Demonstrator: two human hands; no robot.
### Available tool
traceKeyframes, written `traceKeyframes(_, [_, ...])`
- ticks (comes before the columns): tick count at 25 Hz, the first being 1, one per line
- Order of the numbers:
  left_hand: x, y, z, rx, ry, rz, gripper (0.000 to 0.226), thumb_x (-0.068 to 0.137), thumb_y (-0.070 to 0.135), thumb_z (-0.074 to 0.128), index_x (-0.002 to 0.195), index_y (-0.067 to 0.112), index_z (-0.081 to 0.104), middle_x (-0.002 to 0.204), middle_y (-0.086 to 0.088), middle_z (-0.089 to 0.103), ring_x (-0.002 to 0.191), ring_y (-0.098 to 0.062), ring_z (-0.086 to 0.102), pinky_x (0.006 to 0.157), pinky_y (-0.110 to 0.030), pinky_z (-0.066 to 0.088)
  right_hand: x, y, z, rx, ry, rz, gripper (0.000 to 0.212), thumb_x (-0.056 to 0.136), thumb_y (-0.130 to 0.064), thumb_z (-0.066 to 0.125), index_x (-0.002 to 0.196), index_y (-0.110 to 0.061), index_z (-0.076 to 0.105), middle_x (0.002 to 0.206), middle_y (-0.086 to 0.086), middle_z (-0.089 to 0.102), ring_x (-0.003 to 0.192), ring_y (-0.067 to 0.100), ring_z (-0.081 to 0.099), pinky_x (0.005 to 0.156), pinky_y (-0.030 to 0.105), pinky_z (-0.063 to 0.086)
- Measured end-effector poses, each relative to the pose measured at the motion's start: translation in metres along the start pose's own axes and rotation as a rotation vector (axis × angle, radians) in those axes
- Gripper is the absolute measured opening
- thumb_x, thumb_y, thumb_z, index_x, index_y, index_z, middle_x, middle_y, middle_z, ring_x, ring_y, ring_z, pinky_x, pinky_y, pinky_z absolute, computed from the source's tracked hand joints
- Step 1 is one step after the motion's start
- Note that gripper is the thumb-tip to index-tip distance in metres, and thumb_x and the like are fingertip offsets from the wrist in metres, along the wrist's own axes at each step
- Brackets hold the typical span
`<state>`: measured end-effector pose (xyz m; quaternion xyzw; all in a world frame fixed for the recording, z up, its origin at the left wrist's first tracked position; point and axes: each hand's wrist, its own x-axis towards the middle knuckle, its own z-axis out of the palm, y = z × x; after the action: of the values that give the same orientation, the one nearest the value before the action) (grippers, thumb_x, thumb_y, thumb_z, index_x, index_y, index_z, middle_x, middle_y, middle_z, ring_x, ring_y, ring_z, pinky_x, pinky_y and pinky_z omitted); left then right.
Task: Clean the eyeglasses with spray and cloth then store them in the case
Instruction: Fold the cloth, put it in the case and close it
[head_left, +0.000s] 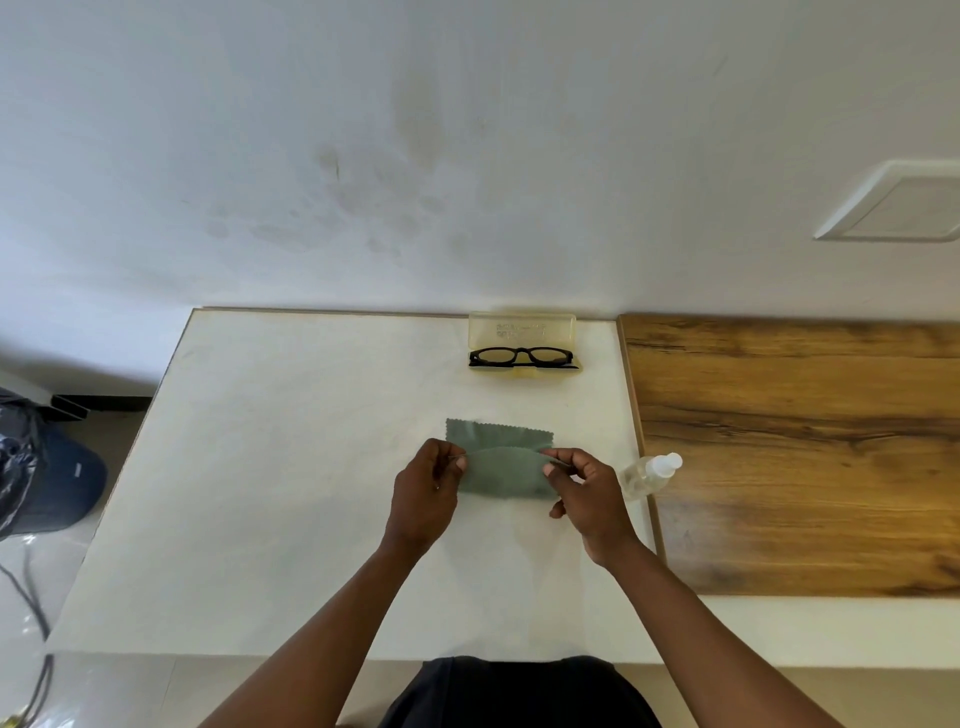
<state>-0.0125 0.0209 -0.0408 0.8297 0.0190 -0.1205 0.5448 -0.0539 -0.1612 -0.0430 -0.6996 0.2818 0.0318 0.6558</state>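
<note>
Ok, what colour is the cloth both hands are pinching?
The zigzag-edged cleaning cloth is muted grey-green, clearest in the head view.

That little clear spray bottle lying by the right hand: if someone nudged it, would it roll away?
Probably yes: the spray bottle lies on its side and looks round, so a nudge would likely roll it. It sits at the white table's edge beside the wooden surface. It seems small, clear plastic, so likely light.

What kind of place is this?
Probably a room at home or in a small office: a white table against a stained wall, a wooden board, a cap on the floor.
</note>
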Motion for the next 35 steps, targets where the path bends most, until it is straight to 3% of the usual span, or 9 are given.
traceKeyframes(5, [0.014,0.006,0.008,0.033,0.096,-0.009,0.008,0.091,0.012,0.055,0.083,0.014,0.056,0.077,0.012,0.059,0.069,-0.002,0.052,0.058,-0.004,0.038,0.014,0.0,0.008,0.033,0.093,0.023,0.009,0.087,-0.008,0.059,0.095,-0.007,0.063,0.083,0.002,0.059,0.067,0.011,0.058,0.052,0.027,0.053])
traceKeyframes(12, [0.031,0.01,0.014,0.084,0.182,-0.019,0.01,0.089,0.015,0.057,0.079,0.016,0.055,0.072,0.017,0.056,0.069,-0.002,0.051,0.058,-0.004,0.038,0.027,0.001,0.016,-0.091,0.191,-0.04,0.007,0.089,-0.014,0.058,0.092,-0.011,0.064,0.081,0.001,0.063,0.068,0.015,0.059,0.044,0.021,0.053])
traceKeyframes(14, [0.034,0.009,0.015,0.113,0.202,-0.034,0.011,0.09,0.019,0.057,0.079,0.016,0.055,0.073,0.013,0.057,0.072,-0.007,0.053,0.059,-0.008,0.038,0.031,0.004,0.017,-0.155,0.241,-0.075,0.011,0.088,-0.016,0.059,0.096,-0.011,0.066,0.088,0.006,0.065,0.074,0.021,0.062,0.045,0.027,0.055])
traceKeyframes(17, [0.039,0.007,0.018,0.176,0.223,-0.087,0.014,0.09,0.024,0.057,0.083,0.012,0.057,0.079,0.004,0.06,0.077,-0.017,0.055,0.065,-0.027,0.043,0.037,0.009,0.02,-0.241,0.303,-0.102,0.013,0.087,-0.017,0.062,0.097,-0.011,0.067,0.094,0.011,0.064,0.082,0.027,0.063,0.052,0.04,0.058])
traceKeyframes(19, [0.04,0.007,0.02,0.216,0.228,-0.112,0.015,0.09,0.024,0.056,0.083,0.011,0.056,0.079,0.002,0.059,0.077,-0.02,0.054,0.065,-0.029,0.043,0.041,0.011,0.022,-0.294,0.326,-0.125,0.014,0.085,-0.016,0.063,0.097,-0.011,0.068,0.093,0.011,0.063,0.082,0.027,0.063,0.06,0.045,0.058])
traceKeyframes(31, [0.053,0.002,0.019,0.358,0.207,-0.168,0.023,0.088,0.03,0.056,0.078,0.01,0.049,0.078,-0.003,0.058,0.075,-0.026,0.053,0.062,-0.03,0.038,0.045,0.006,0.022,-0.422,0.331,-0.114,0.02,0.084,-0.013,0.063,0.103,-0.006,0.062,0.101,0.014,0.061,0.092,0.028,0.057,0.076,0.044,0.054])
traceKeyframes(35, [0.054,0.002,0.016,0.324,0.194,-0.18,0.027,0.092,0.032,0.05,0.078,0.009,0.046,0.077,-0.006,0.056,0.077,-0.028,0.052,0.063,-0.03,0.035,0.038,0.003,0.019,-0.336,0.294,-0.089,0.021,0.089,-0.015,0.054,0.109,-0.01,0.057,0.1,0.006,0.054,0.091,0.026,0.057,0.066,0.046,0.057])
